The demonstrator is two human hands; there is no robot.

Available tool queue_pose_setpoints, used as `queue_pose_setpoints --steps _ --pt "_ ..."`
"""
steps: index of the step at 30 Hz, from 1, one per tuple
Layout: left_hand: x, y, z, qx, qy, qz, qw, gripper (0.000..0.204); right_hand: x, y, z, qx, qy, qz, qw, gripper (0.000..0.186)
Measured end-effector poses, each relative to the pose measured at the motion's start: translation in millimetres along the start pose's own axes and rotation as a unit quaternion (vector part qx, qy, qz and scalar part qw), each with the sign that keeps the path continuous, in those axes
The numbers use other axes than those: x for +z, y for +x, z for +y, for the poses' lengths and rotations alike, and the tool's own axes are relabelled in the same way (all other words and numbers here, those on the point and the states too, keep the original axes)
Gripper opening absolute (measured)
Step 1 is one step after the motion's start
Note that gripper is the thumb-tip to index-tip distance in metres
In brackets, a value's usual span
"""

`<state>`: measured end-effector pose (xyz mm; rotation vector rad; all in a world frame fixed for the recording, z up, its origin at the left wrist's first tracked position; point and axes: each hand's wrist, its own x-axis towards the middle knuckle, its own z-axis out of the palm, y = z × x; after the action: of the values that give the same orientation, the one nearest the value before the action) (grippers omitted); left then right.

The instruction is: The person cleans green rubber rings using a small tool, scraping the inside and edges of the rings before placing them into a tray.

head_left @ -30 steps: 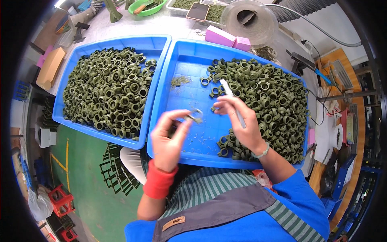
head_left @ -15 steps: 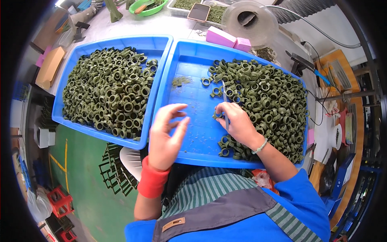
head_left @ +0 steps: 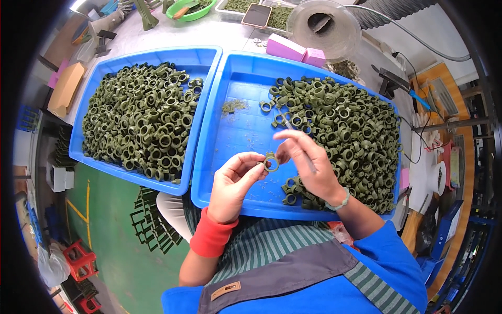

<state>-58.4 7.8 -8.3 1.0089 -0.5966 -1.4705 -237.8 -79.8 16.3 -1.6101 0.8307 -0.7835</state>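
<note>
My left hand [head_left: 234,183], with a red wristband, pinches an olive-green ring [head_left: 270,156] between thumb and fingertips over the right blue tray [head_left: 222,141]. The ring has a small tab on its outer edge. My right hand [head_left: 312,170] keeps a slim grey metal tool [head_left: 305,159] between its fingers, the thin end pointing away from me; whether it is a knife or tweezers I cannot make out. The right thumb and fingertips are close to the ring; whether they touch it is unclear. Beside that hand lies a heap of similar rings [head_left: 348,125].
A left blue tray [head_left: 212,57] holds another heap of green rings [head_left: 144,118]. Behind the trays are pink boxes [head_left: 286,47], a phone [head_left: 257,15], a green basin [head_left: 197,13] and a round clear lid [head_left: 340,36]. Fine green scraps [head_left: 232,107] lie in the right tray.
My left hand has moved right and closed on a ring. My right hand has turned and lifted slightly from the tray, the tool still in its fingers.
</note>
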Motion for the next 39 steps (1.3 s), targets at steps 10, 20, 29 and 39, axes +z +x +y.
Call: queue_pose_setpoints --steps 10,20,29,39 --pt "-6.7 -3.4 10.5 0.008 0.1 0.011 0.995 0.019 -35.6 6.7 -8.5 -0.037 0.104 -0.04 0.993 0.025" --pt "-3.8 -6.2 20.9 0.009 0.211 -0.038 0.977 0.016 -29.0 5.5 -7.7 -0.112 0.047 -0.099 0.988 0.022" --pt "-2.1 -8.3 19.4 0.048 0.19 0.014 0.981 0.014 -26.1 2.2 -4.7 -0.16 -0.01 -0.078 0.984 0.012" --pt "1.4 -3.6 9.9 0.107 0.104 0.106 0.983 0.014 -4.9 -13.0 -0.5 -0.129 -0.003 -0.013 0.992 0.017"
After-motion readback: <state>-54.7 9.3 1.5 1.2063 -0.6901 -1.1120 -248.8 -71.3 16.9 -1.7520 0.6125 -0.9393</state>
